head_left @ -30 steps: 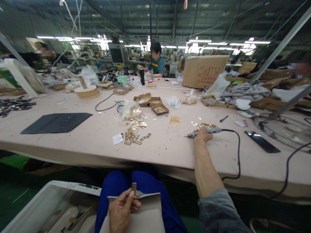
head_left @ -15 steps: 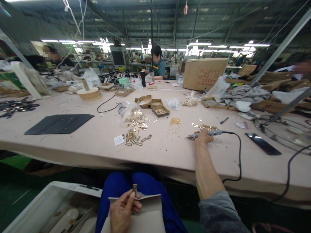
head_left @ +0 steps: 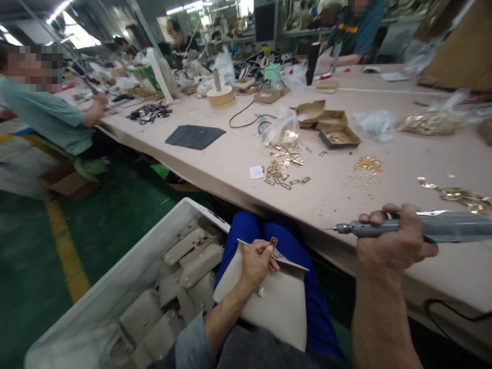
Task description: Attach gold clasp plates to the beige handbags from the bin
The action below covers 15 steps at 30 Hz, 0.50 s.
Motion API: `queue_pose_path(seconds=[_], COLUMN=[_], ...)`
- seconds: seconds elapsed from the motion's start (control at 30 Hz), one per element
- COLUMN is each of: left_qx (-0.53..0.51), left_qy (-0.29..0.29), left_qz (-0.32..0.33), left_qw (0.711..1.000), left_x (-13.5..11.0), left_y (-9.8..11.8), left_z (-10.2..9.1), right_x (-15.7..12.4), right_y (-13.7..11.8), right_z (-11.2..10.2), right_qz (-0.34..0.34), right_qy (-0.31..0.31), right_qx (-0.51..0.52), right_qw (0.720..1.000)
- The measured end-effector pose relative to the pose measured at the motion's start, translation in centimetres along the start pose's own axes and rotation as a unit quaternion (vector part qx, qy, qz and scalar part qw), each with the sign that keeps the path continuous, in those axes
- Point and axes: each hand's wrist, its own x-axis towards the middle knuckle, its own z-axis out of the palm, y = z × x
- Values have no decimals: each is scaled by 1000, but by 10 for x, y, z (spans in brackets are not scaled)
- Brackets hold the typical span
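My left hand point(head_left: 258, 262) pinches a small metal plate point(head_left: 273, 242) against the top edge of a beige bag point(head_left: 277, 302) that lies on my lap. My right hand point(head_left: 392, 243) is wrapped round a grey electric screwdriver point(head_left: 415, 226), held in the air above the near table edge with its tip pointing left. A pile of small gold fittings point(head_left: 282, 169) lies on the pink table point(head_left: 230, 169) beyond my knees. A heap of tiny gold screws point(head_left: 368, 164) sits to the right of it.
A white crate point(head_left: 126, 271) with several beige bags stands on the floor at my left. Open cardboard boxes point(head_left: 326, 123), plastic bags and a black sheet point(head_left: 194, 136) lie on the table. A person in a green shirt point(head_left: 49, 120) sits at the left; another sits across the table.
My right hand has lifted the screwdriver off the table and brought it toward me. The view has swung down and left. My left hand still holds the plate on the bag.
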Motion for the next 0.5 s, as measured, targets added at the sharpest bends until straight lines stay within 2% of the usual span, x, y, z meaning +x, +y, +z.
queue_pose_path(seconds=[0.1, 0.2, 0.33, 0.5], left_qx=[-10, -22, -26, -31], left_qy=[4, -2, 6, 17], left_qz=[-2, -2, 2, 3], left_qw=[1000, 1000, 1000, 999], left_x=[-1, -3, -3, -2], left_y=[-4, -7, -9, -11], left_z=[-1, -1, -1, -1], right_x=[-59, -97, -119, -128], right_y=[8, 20, 32, 37], right_z=[13, 18, 19, 19], right_qz=[7, 22, 40, 36], right_qy=[-60, -128, -188, -214], right_qx=[-31, -48, -59, -82], right_qw=[998, 990, 980, 973])
